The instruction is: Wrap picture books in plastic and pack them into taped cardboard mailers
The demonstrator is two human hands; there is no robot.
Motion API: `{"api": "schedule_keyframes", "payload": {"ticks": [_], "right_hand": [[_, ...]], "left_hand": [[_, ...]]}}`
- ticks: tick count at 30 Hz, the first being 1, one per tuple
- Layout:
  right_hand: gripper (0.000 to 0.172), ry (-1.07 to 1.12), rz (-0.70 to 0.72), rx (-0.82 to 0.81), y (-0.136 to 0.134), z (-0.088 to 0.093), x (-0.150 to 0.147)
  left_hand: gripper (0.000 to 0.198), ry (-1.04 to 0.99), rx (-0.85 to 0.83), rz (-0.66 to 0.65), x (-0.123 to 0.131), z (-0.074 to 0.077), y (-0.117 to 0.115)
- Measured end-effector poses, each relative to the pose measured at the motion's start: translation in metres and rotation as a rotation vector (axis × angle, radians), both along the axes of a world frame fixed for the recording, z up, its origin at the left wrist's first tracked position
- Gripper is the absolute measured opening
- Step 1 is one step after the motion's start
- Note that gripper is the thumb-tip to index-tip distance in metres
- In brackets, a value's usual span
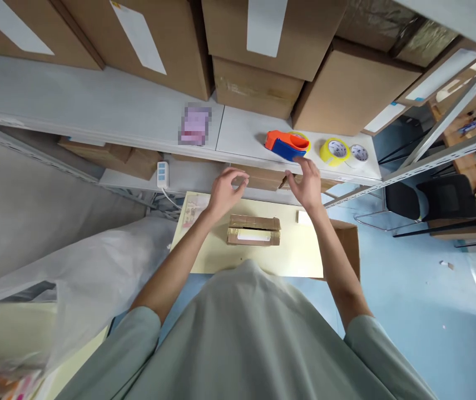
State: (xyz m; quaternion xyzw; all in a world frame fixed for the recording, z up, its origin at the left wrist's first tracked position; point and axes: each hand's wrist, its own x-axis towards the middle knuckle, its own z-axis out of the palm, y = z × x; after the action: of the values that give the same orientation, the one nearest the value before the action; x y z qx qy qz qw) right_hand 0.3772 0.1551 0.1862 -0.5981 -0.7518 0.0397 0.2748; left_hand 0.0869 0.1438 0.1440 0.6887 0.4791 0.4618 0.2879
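Observation:
My left hand (226, 190) hovers over the back of the pale yellow board, its fingers curved and a gap between thumb and fingertips. Nothing shows in it. My right hand (308, 184) is raised at the shelf edge, thumb and fingers apart. Its fingertips lie just at the lower edge of an orange and blue tape dispenser (287, 145); whether they touch it I cannot tell. Between my forearms, a small taped cardboard box (253, 230) with a white label lies on the board (296, 258). A dark slit runs along its top.
Yellow tape (328, 153) and a white-looking roll (360, 155) sit right of the dispenser on the grey shelf (138, 105). Large cartons (258, 83) stand behind. A power strip (163, 174) is at left. An open carton (348, 244) and chair (430, 197) are at right.

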Motion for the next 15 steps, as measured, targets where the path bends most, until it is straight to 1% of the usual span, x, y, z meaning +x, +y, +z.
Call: {"api": "schedule_keyframes", "payload": {"ticks": [2,4,7,9,12,15], "right_hand": [[0.050,-0.143,-0.047,0.011,0.030,0.012,-0.008],[0.054,-0.256,-0.092,-0.028,0.056,0.020,-0.016],[0.057,-0.354,-0.155,-0.134,0.080,0.028,-0.027],[0.057,-0.404,-0.174,-0.215,0.088,0.032,-0.033],[0.057,-0.477,-0.182,-0.308,0.093,0.035,-0.038],[0.064,-0.518,-0.194,-0.321,0.096,0.034,-0.037]], "left_hand": [[0.013,-0.004,0.041,0.004,0.009,0.016,0.012],[0.010,-0.008,0.066,0.005,0.016,0.029,0.019],[0.011,-0.014,0.082,-0.002,0.019,0.042,0.021],[0.016,-0.014,0.083,-0.004,0.018,0.046,0.019],[0.021,-0.026,0.082,-0.004,0.013,0.046,0.014],[0.019,-0.059,0.083,0.003,0.006,0.040,0.008]]}}
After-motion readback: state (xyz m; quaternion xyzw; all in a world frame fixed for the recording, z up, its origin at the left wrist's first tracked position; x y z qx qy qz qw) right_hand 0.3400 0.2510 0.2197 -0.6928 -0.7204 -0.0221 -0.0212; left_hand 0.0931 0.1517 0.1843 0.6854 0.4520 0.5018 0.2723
